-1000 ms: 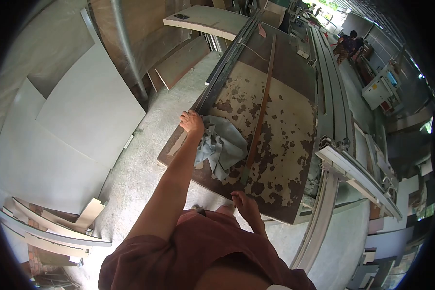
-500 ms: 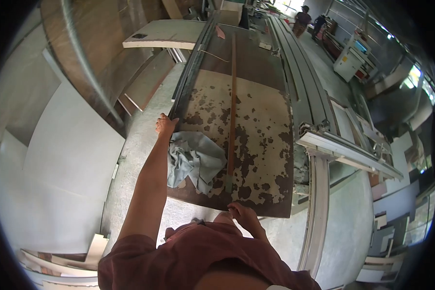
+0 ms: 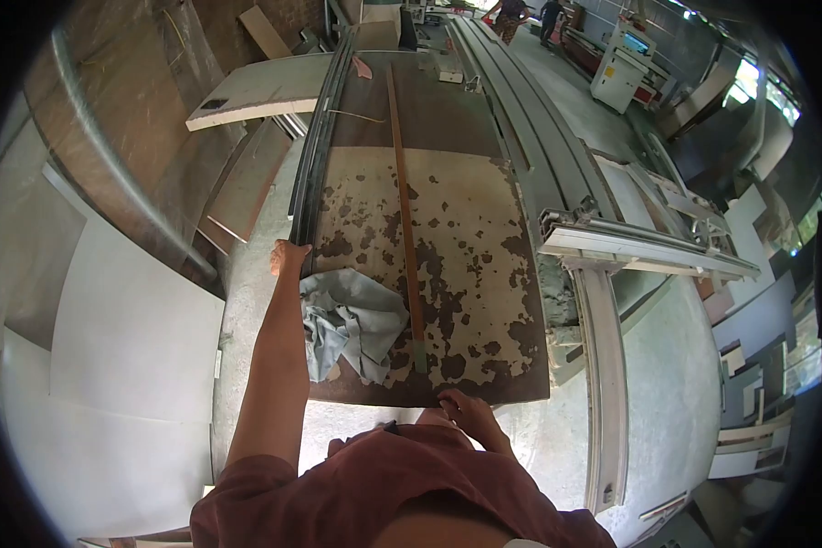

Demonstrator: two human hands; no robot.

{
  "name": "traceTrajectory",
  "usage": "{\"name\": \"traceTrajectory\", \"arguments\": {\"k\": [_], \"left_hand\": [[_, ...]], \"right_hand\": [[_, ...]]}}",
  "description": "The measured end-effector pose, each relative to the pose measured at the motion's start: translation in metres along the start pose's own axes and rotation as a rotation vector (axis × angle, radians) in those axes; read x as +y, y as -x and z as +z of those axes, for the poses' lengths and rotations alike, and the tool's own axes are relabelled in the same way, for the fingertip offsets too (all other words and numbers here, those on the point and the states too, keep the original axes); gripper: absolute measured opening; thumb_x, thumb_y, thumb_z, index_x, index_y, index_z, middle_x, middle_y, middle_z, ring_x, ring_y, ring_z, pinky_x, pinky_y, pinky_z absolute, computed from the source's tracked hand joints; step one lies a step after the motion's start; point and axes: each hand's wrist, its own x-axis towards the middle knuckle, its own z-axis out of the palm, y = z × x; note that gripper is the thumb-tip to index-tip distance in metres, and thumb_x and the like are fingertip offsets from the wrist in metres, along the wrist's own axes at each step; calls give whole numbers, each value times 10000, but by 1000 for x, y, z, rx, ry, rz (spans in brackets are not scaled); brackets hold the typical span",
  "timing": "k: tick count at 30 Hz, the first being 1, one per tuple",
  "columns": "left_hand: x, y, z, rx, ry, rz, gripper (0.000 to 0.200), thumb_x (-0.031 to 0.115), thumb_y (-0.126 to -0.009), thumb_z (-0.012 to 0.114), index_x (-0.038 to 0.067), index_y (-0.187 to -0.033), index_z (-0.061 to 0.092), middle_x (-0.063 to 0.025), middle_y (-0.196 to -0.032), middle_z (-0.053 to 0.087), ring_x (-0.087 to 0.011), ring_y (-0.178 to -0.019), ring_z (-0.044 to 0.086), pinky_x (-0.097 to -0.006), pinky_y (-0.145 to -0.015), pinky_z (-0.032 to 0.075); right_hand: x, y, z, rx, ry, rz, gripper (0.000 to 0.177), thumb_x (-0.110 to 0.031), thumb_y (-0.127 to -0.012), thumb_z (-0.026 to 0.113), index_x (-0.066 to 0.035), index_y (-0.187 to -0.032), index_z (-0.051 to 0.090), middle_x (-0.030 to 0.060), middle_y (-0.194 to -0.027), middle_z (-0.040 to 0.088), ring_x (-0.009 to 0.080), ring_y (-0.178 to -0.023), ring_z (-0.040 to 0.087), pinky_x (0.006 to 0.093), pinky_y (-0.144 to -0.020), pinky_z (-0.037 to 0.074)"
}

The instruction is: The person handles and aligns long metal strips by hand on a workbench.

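A long table with a worn, patchy top (image 3: 466, 201) stretches away in front of me. My left hand (image 3: 289, 257) is closed round the dark metal rail (image 3: 312, 173) along the table's left edge, with the arm straight. Just right of that wrist, a crumpled grey cloth (image 3: 354, 320) lies on the table. At the near edge, my right hand (image 3: 459, 405) has its fingers curled by the table's edge; what they hold, if anything, is hidden. A thin brown strip (image 3: 404, 210) runs lengthwise down the tabletop.
A metal crossbeam (image 3: 648, 247) juts out at the right, above a rail post (image 3: 599, 365). A pale board (image 3: 256, 89) sticks out at the upper left. Large white panels (image 3: 137, 320) stand left. Two people (image 3: 510, 16) (image 3: 551, 18) and a white machine (image 3: 621, 71) are farther back.
The view has turned slightly, so table, cloth and rail appear shifted left. My left hand stays at the rail beside the cloth, and my right hand remains at the near edge.
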Motion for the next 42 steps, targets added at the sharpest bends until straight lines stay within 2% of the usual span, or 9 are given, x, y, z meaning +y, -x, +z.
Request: {"name": "traceTrajectory", "arguments": {"k": [7,10,12,15,21,26,33,36,42], "left_hand": [[-2,-22,5,-2,36,332,553,372,-645,716,7,-1024,547,-176,-1068,568,-284,-1013,549,-384,-830,458],[5,-33,-9,36,132,492,492,387,-686,684,-7,-948,546,-162,-912,613,-269,-806,610,-385,-727,472],[21,-27,-35,-584,447,409,476,456,-734,621,7,-859,527,-92,-667,565,-210,-530,533,-352,-546,444],[43,34,-47,-732,862,344,530,558,-761,539,32,-817,495,-23,-552,436,-151,-420,395,-292,-436,366],[36,169,-18,-765,1124,119,543,575,-861,294,64,-861,478,-5,-543,427,-135,-447,418,-280,-420,357],[-10,264,14,-988,1172,108,466,520,-888,300,87,-942,462,-12,-570,466,-136,-497,468,-270,-452,390],[-63,344,43,-1139,1158,153,451,517,-871,375,99,-1025,443,-22,-715,519,-120,-626,524,-262,-577,423],[-75,370,52,-1173,1099,182,491,534,-851,407,94,-1067,428,-36,-784,530,-138,-657,536,-269,-586,432],[-81,426,68,-1173,908,173,627,639,-786,411,103,-1110,420,-75,-957,509,-180,-898,502,-361,-754,400]], "right_hand": [[-1,3,-1,49,77,-50,180,-220,-832,517,-112,-966,570,115,-780,632,287,-720,619,373,-620,477],[-6,7,2,78,42,-51,180,-217,-831,523,-111,-969,569,114,-785,632,279,-731,622,367,-621,479],[-15,11,3,64,26,-51,178,-196,-832,526,-89,-969,563,117,-786,633,263,-739,627,358,-615,481],[-32,11,2,16,-147,-25,213,-249,-868,481,-95,-997,550,107,-755,619,236,-684,613,348,-629,468],[-67,8,-11,162,-497,19,272,-211,-899,440,-32,-1094,503,28,-698,555,104,-630,532,229,-597,443],[-85,21,-22,275,-802,17,481,-394,-898,414,-22,-1202,394,76,-919,525,153,-819,536,284,-657,484],[-67,55,-24,116,-683,61,497,-348,-906,416,-38,-1279,305,98,-980,534,157,-853,543,306,-672,471],[-61,73,-25,-53,-594,296,475,-232,-889,469,-46,-1288,291,78,-844,561,104,-652,522,240,-536,440],[-27,131,-28,-32,-565,351,362,-221,-871,494,-74,-1187,393,-14,-642,466,57,-504,404,208,-421,346]]}}
